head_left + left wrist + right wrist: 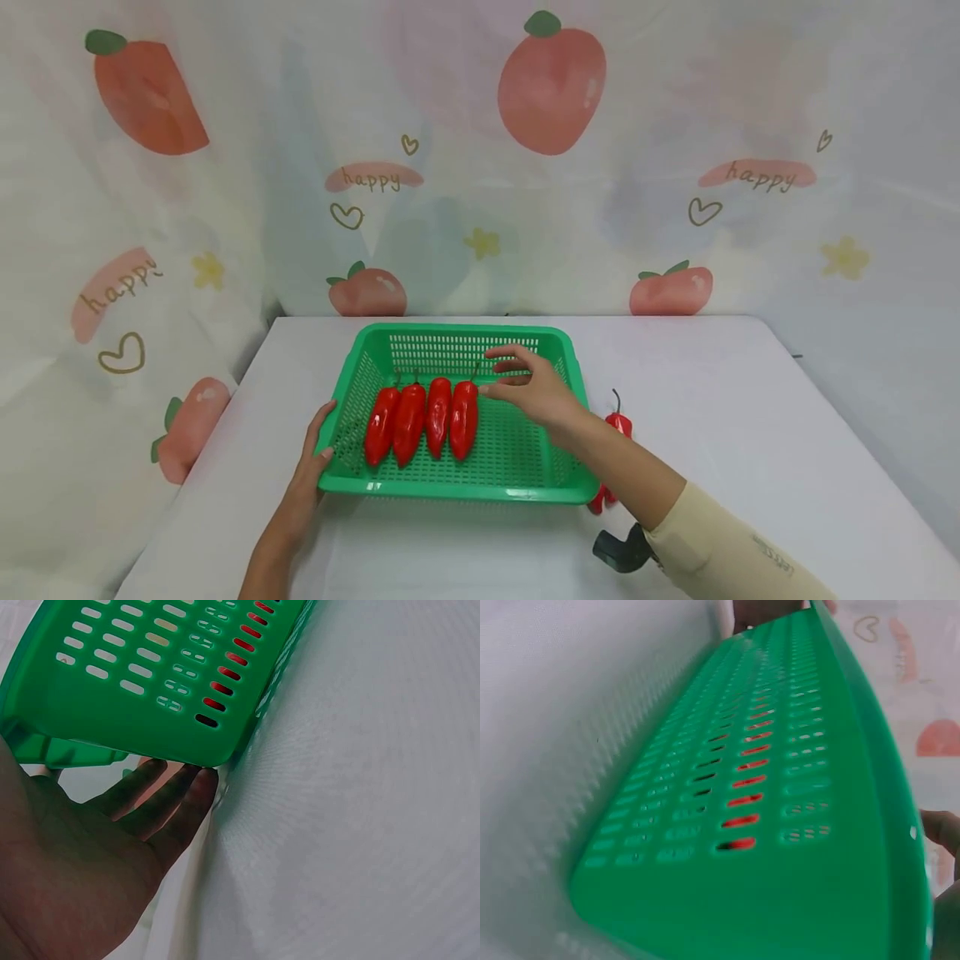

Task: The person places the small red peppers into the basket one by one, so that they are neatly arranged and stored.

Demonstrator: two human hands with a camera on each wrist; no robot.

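A green plastic basket [480, 493] with slotted walls holds several red peppers [408, 423], lying side by side in its left half. At the basket's left side, my left hand [303, 479] holds the rim, thumb at the top edge. In the left wrist view, the fingers [184, 814] of that hand reach to the bottom corner of the basket wall. Over the basket hovers my right hand [536, 392], thumb and fingers apart, with nothing between them. Its thumb tip is beside the top of the rightmost pepper [464, 421] in the basket.
More red peppers [618, 422] lie on the white table [697, 400] right of the basket, partly hidden by my right forearm. A dark bent tube-like object [622, 552] shows beside the sleeve [727, 546]. A fruit-printed cloth [480, 225] hangs behind the table.
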